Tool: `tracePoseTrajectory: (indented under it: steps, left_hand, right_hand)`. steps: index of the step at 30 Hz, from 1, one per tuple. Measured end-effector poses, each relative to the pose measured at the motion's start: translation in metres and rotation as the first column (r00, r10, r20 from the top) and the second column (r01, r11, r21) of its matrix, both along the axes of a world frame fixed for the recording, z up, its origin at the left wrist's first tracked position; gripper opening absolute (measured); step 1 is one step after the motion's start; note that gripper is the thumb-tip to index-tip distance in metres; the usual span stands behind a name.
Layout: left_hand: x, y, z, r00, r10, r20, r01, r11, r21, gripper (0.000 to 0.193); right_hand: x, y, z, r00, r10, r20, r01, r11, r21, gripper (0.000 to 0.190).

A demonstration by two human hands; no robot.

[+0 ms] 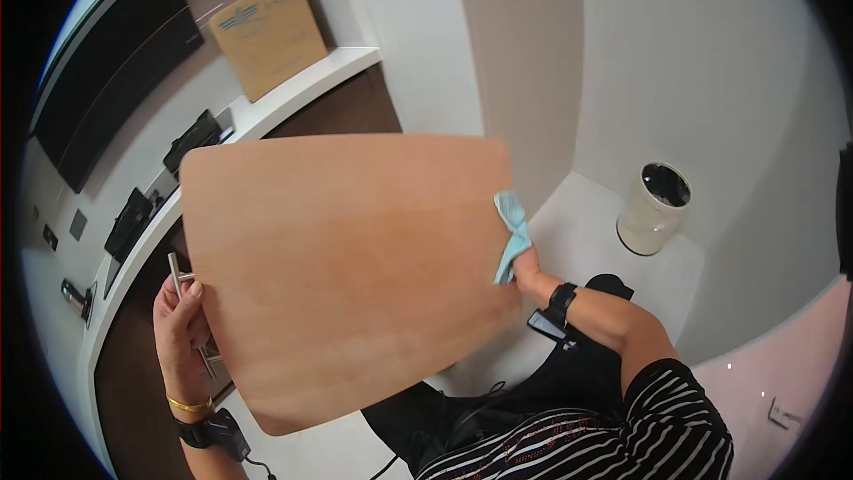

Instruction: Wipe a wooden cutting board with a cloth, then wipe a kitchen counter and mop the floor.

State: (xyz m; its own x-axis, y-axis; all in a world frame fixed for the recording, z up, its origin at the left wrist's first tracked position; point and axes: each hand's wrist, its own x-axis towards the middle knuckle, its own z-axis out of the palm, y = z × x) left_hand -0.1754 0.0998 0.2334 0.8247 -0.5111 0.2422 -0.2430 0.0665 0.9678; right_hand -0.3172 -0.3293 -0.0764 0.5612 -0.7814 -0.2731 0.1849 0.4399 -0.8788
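A wooden panel (346,267) with rounded corners stands tilted in front of me; it looks like a chair back. At its left edge is a metal bar handle (174,273). My left hand (180,317) is closed around the handle, with the thumb beside the panel's edge. A light blue cloth (512,233) lies bunched against the right edge of the panel. My right hand (526,268) holds the cloth there; its fingers are partly hidden. Each wrist wears a black strap with a small device.
A white wall counter (253,113) with dark fronts curves along the left. On it stand a cardboard box (270,37) and black bags (193,140). A wall screen (120,73) hangs above. A waste bin (653,210) stands on the pale floor (573,227) by the right wall.
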Motion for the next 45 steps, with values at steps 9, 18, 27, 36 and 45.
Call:
tracePoseTrajectory:
  steps: [9,18,27,36,45]
  left_hand:
    - [-0.032,-0.244,0.004,0.936,-0.226,-0.27,0.309,0.893,0.326,0.015]
    - [-0.086,-0.427,-0.004,0.805,-0.384,-0.452,0.556,0.755,0.348,0.017]
    - [-0.099,-0.557,-0.081,0.743,-0.49,-0.456,0.667,0.602,0.44,0.014]
    - [-0.048,-0.656,-0.17,0.782,-0.454,-0.427,0.619,0.647,0.445,0.015]
    - [-0.029,-0.728,-0.22,0.822,-0.479,-0.309,0.567,0.627,0.534,0.016]
  right_hand:
    - [-0.097,-0.049,-0.196,0.942,-0.154,-0.298,0.281,0.849,0.448,0.04]
    - [-0.127,-0.116,-0.206,0.786,-0.134,-0.604,0.363,0.89,0.275,0.035]
    - [-0.166,-0.224,0.018,0.748,-0.605,0.272,0.525,0.791,0.316,0.045]
    - [-0.166,-0.211,0.007,0.761,0.089,-0.643,-0.6,0.475,-0.644,0.037]
    - [-0.148,-0.177,0.011,0.3,0.32,-0.899,-0.941,-0.056,-0.334,0.033]
